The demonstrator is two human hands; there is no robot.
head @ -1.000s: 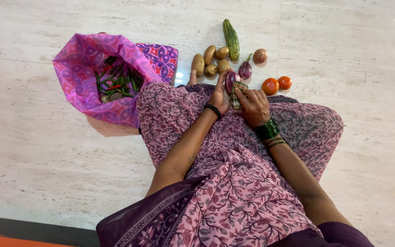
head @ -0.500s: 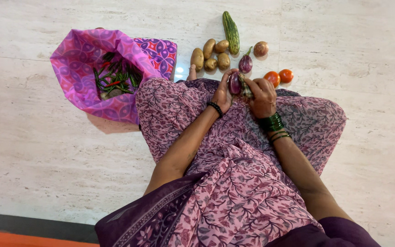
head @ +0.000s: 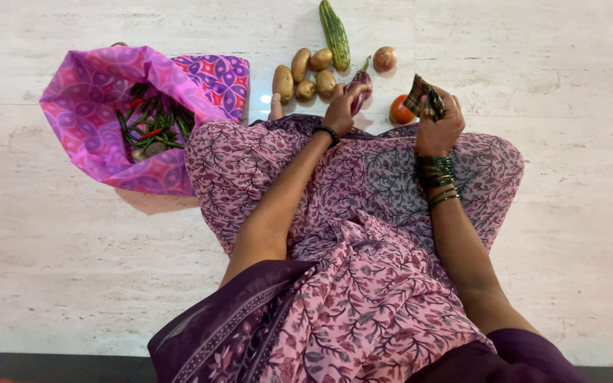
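Observation:
I sit on the floor with a pink patterned sari over my knees. My left hand (head: 338,109) reaches forward and grips a purple eggplant (head: 360,88) at the floor beside several potatoes (head: 304,74). My right hand (head: 440,128), green bangles at the wrist, is raised over my right knee and holds a small folded checked cloth (head: 420,96). A red tomato (head: 399,111) lies just left of that hand. Whether a second eggplant lies under my left hand I cannot tell.
A long green striped gourd (head: 335,32) and a brown onion (head: 384,58) lie beyond the potatoes. To the left stands an open pink and purple cloth bag (head: 86,85) with green and red chillies (head: 152,125) inside. The floor is pale marble.
My hands, together over my lap with an eggplant and the cloth, have parted. The left hand carried the eggplant forward to the floor; the right moved right with the checked cloth.

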